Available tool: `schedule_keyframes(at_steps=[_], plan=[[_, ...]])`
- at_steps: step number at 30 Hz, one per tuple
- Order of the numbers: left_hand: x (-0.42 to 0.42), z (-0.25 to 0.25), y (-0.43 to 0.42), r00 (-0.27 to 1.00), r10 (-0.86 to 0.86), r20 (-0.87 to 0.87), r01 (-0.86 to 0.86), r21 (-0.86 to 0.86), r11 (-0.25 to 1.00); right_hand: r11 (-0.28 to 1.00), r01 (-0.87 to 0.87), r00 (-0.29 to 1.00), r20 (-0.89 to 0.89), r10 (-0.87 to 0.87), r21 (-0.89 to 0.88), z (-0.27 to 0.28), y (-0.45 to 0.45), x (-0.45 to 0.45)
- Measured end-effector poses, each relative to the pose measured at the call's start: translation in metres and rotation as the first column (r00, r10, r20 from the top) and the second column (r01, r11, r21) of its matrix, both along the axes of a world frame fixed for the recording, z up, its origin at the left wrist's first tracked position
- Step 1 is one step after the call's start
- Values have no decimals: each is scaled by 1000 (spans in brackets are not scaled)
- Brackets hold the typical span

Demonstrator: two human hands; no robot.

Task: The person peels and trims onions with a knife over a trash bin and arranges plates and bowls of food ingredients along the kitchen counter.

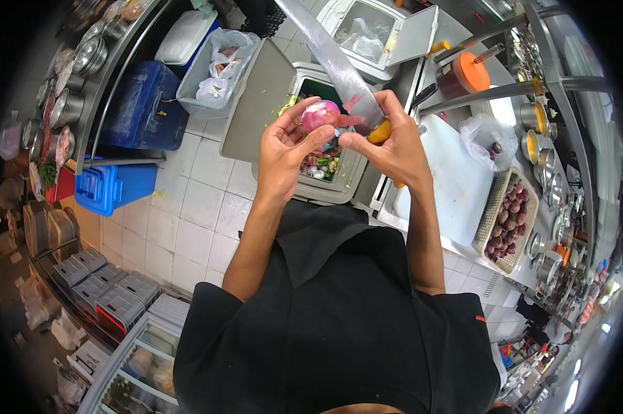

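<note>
My left hand [280, 155] is wrapped round a red onion [319, 116], partly peeled, with a pale patch at its top. In my right hand [402, 152] is a large knife [325, 52] with a yellow handle; its broad blade slants up and to the left. Pieces of reddish onion skin [353, 120] lie against the blade beside the onion. Both hands are close together above an open waste bin [356, 169], which holds onion skins and green scraps. Its grey lid [246, 107] is swung out to the left.
At right, a white cutting board [446, 183] lies on the counter beside a woven basket [482, 231] of red onions. Near it are a plastic bag [487, 134] and an orange-lidded container [472, 69]. A grey tub [194, 96] and blue box [142, 107] stand left. Another bin [384, 62] stands ahead.
</note>
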State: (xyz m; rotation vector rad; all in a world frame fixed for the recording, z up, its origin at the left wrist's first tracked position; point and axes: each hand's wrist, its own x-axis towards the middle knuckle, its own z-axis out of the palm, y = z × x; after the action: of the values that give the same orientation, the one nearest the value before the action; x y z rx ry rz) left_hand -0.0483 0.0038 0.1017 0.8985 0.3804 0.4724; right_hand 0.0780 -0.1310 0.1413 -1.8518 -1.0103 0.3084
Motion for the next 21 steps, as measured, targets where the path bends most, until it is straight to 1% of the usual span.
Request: schedule_keyframes(at_steps=[1,3,4,6,10,12,14,15,16,17,18,20,21], plan=[[0,0,-1,1000,-12,-5,12,7,1000,1000,1,1000,-1,-1,1,0,1,-2],[-1,0,-2,1000,-28,-12,28,13,1000,999,49,993,-104,-50,-16,2,3,-6],[-1,-1,-3,999,-37,-11,37,13,999,999,52,993,-106,-53,-15,5,3,-7],[-1,0,-5,999,-48,-11,48,15,999,994,54,997,-53,-58,-91,12,4,-7],[-4,5,-6,996,-75,-53,77,28,997,994,70,996,-55,-75,-80,8,4,-6],[-5,3,-4,993,-92,-73,95,44,994,995,80,997,16,-79,-64,6,4,-7],[-6,-4,0,988,-142,59,146,-73,987,992,98,995,-1,-99,-79,5,4,-6],[-8,-3,3,988,-142,59,146,-72,987,989,115,993,-16,-117,-95,5,5,-5],[-10,0,6,979,-178,99,189,-113,975,989,114,993,-17,-116,-94,2,5,-4],[-11,1,8,967,-212,140,233,-153,960,991,125,991,-33,-126,-49,-4,5,-3],[-12,-1,8,968,-211,139,231,-153,961,991,135,990,-50,-135,-4,-7,6,-3],[-12,-6,9,955,-256,151,270,-82,959,991,134,990,-46,-133,9,-6,7,-4],[-12,-5,8,955,-253,151,267,-82,960,991,135,990,-42,-134,22,-5,8,-4]])
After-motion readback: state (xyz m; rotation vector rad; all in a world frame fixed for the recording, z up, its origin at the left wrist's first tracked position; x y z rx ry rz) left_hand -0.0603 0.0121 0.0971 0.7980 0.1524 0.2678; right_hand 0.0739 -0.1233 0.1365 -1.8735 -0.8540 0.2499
